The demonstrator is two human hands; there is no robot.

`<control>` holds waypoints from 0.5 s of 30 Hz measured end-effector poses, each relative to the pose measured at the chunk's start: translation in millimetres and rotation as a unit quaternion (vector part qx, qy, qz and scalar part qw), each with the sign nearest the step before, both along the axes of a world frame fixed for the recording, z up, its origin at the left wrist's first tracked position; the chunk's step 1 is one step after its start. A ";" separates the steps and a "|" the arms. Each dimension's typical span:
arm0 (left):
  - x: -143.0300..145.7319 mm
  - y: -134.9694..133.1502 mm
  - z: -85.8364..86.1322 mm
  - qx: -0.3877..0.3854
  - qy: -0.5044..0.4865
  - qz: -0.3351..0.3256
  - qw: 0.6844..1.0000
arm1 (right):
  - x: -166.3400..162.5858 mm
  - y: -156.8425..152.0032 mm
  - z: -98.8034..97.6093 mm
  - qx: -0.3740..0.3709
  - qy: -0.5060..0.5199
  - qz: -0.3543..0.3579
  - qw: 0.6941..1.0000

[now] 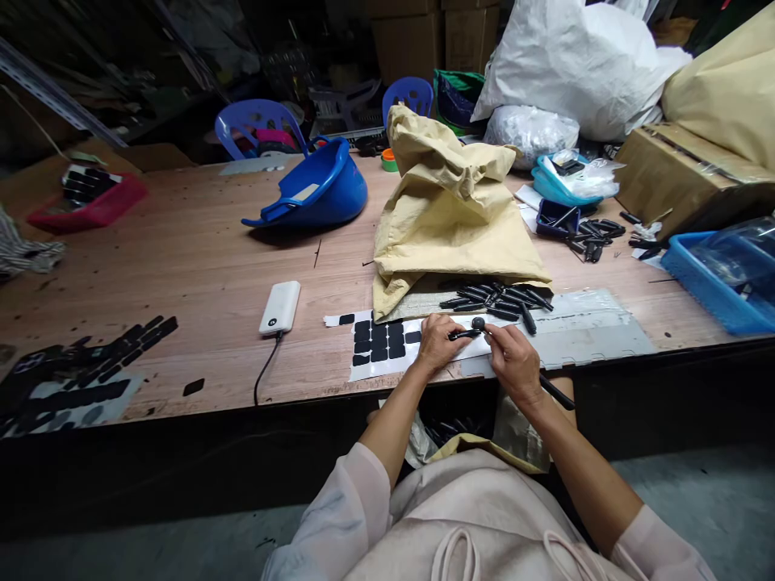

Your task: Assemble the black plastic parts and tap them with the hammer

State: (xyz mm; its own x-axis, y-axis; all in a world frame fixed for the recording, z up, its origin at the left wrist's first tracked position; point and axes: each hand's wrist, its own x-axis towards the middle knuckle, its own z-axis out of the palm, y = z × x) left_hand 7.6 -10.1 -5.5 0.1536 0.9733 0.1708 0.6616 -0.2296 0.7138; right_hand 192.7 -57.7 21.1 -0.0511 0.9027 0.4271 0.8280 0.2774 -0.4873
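My left hand (437, 342) and my right hand (513, 361) meet at the near edge of the wooden table (199, 266). Both are closed on one small black plastic part (467, 332) with a round end, held between the fingertips. Just left of my hands lies a white backing sheet with black rectangular stickers (380, 342). A pile of similar black stick-shaped parts (500, 300) lies right behind my hands, at the mouth of a crumpled yellow sack (451, 214).
A white power bank (280, 307) with a cable lies to the left. Behind it rests a tipped blue plastic basket (318, 190). More black stickers on sheets (78, 379) lie far left. Blue trays (720, 282), a cardboard box (672, 173) and white bags crowd the right.
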 end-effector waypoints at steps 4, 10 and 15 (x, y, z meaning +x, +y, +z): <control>0.2 0.3 -0.4 0.008 0.003 0.002 1.000 | 0.8 -2.6 -1.1 -0.001 0.005 -0.006 1.000; 0.1 0.7 -0.9 0.011 0.007 0.002 1.000 | 30.1 4.0 1.8 0.001 0.049 -0.054 0.997; -0.2 1.3 -1.1 0.012 0.008 -0.003 1.000 | 99.6 29.8 8.0 -0.011 0.007 -0.229 0.973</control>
